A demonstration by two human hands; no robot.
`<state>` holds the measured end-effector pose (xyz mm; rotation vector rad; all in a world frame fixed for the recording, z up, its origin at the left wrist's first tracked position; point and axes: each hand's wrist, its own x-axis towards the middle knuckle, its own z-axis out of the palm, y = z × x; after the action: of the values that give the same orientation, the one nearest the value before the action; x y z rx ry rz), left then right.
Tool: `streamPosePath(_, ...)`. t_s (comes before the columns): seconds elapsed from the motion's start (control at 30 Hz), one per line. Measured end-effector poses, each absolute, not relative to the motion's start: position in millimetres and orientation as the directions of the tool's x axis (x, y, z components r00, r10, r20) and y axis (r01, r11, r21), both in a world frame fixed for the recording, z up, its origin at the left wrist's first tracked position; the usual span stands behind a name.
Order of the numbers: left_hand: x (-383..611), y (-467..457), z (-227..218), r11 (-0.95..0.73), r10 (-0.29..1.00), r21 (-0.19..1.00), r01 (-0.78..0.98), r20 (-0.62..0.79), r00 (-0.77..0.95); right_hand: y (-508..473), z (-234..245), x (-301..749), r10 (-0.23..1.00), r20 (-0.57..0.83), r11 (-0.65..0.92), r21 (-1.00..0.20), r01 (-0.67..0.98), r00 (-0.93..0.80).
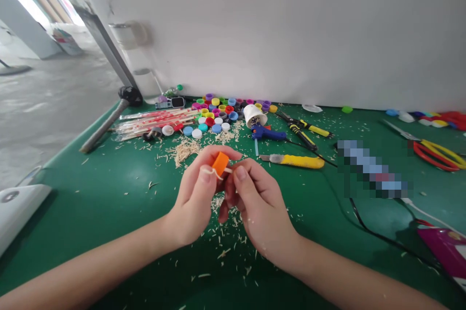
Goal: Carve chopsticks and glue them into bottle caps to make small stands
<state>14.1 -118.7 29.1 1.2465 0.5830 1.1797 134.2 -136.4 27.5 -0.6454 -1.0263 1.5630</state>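
An orange bottle cap (220, 162) is pinched between the thumb and fingers of my left hand (194, 203), just above the table. From the cap's right side juts a thin pale wooden stick (228, 170). The thumb and forefinger of my right hand (264, 208) are closed on the stick's outer end. A pale curl, perhaps a shaving, lies across the cap's lower edge by my left thumb. The stick's inner end is hidden by the cap and fingers. Wood shavings (225, 253) are scattered on the green table below my hands.
Beyond my hands are a shavings pile (185, 151), many coloured caps (216, 128) and packaged sticks (156, 121). Rightward lie a yellow utility knife (302, 161), a blue glue gun (270, 134), pliers (300, 134), scissors (439, 152) and a black cable (367, 230). A white wall (273, 33) stands behind.
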Motion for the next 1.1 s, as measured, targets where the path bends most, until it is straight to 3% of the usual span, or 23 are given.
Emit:
streamPosePath(0.1,15.6,-117.8,33.7,-0.06,0.913,0.929,-0.365,0.199,0.357,-137.9,27.3,132.9,0.945,0.108,-0.074,-0.849,-0.523,-0.308)
streamPosePath(0.27,20.8,-122.7,32.6,-0.154,0.928,0.947,-0.281,0.237,0.288,-143.7,25.5,126.8,0.944,0.063,-0.11,-0.865,-0.489,-0.324)
streamPosePath(0.5,26.1,-128.6,27.9,-0.261,0.888,0.913,-0.314,0.354,0.293,-146.4,27.7,126.4,0.957,0.063,-0.09,-0.865,-0.494,-0.285)
streamPosePath(0.93,29.3,-132.3,22.0,-0.196,0.909,0.922,-0.333,0.298,0.29,-147.5,21.4,124.7,0.979,0.006,-0.094,-0.876,-0.472,-0.205)
streamPosePath(1.1,25.7,-127.4,18.0,-0.119,0.926,0.96,-0.254,0.199,0.32,-138.3,20.8,131.5,0.967,0.077,-0.03,-0.912,-0.408,-0.244)
